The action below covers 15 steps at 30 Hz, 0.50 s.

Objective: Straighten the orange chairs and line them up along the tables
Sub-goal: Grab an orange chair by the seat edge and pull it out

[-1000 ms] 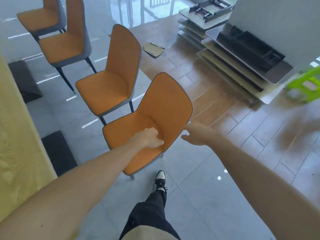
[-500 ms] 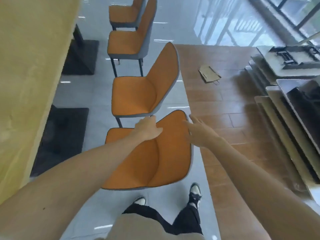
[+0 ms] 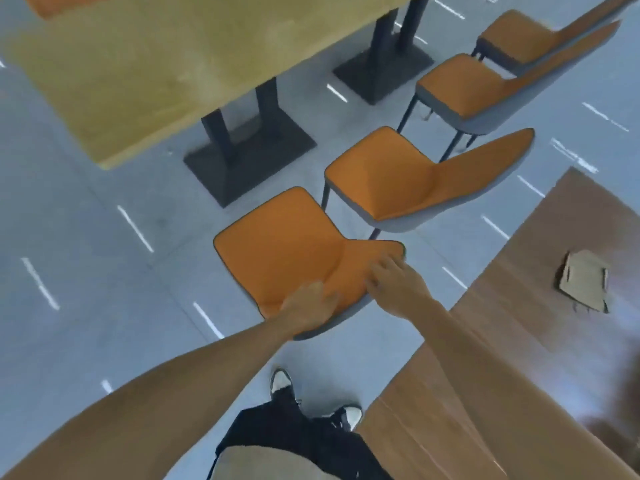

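The nearest orange chair (image 3: pixel 277 244) stands in front of me, its seat turned toward the yellow table (image 3: pixel 156 64). My left hand (image 3: pixel 308 306) grips the top edge of its backrest on the left, fingers lying over the orange face. My right hand (image 3: pixel 398 282) holds the same edge further right, fingers curled over onto the front. Three more orange chairs run in a row beyond it: the second (image 3: pixel 398 181), the third (image 3: pixel 460 84) and the fourth (image 3: pixel 519 36). The picture is blurred by motion.
Two black table bases (image 3: pixel 249 157) (image 3: pixel 381 74) stand under the table. The grey tile floor turns to a brown wood-look floor (image 3: pixel 519 341) on my right, where a flattened piece of cardboard (image 3: pixel 585 282) lies. My shoes (image 3: pixel 280 379) are just behind the chair.
My view has swung left toward the table. The nearest chair has turned so its seat faces the table. Both hands have shifted onto the top of its backrest.
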### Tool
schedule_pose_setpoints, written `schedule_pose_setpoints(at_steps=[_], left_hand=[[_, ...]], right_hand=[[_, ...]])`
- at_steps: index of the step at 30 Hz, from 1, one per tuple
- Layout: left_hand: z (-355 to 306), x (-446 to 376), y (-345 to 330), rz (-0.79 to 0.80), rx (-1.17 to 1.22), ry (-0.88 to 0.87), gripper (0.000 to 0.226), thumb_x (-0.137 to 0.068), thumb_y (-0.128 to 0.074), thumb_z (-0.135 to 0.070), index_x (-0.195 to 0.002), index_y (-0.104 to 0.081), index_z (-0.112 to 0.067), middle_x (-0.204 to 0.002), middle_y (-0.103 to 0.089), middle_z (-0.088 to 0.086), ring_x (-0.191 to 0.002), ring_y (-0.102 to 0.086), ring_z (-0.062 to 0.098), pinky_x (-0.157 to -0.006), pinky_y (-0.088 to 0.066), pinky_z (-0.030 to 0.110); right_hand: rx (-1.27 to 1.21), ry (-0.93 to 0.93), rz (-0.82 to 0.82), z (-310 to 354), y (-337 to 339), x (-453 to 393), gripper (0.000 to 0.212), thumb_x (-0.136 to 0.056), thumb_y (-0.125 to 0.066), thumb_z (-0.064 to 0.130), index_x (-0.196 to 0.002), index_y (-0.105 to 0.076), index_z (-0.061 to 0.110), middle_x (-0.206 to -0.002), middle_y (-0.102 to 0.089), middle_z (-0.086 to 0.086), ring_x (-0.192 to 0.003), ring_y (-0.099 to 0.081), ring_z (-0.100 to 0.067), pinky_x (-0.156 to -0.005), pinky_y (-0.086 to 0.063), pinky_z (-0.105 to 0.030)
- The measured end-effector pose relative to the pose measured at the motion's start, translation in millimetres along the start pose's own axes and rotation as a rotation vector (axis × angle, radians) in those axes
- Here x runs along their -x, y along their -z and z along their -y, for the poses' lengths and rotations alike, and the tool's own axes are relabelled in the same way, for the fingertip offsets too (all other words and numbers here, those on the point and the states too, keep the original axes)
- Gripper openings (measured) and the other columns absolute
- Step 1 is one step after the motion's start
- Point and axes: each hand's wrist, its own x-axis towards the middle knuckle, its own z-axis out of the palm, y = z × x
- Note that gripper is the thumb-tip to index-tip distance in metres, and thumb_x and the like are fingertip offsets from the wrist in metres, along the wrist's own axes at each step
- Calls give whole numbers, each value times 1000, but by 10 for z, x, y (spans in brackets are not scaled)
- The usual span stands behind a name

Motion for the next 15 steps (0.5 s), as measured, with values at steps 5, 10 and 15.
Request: schedule_pose_setpoints(at_steps=[5,10,15], left_hand=[[-23,187,-429,-105,55,16,40,-103,-32,-31,-64,-33,-22,-68,-51,7,-68,-52,30,-61,-45,46],[-180,223,-595,-342,-6,115,33,-104,-28,-33,-74,-41,-27,-87,-64,1,-88,-59,28,-88,-45,42],[-259,143,-771,-570,-6,334,51,-99,-26,-41,-58,-49,-21,-62,-60,-6,-66,-59,19,-78,-48,38]], right_hand=[[131,110,-249,-208,-168,-62,45,-98,-37,54,-99,-69,23,-105,-64,0,-108,-54,-29,-105,-29,-50],[97,240,-341,-390,-176,-276,47,-90,-43,55,-76,-68,17,-93,-62,-4,-96,-53,-29,-85,-44,-40],[-34,400,-425,-450,-250,-436,38,-92,-47,40,-61,-50,17,-66,-47,3,-67,-46,-21,-65,-41,-38]])
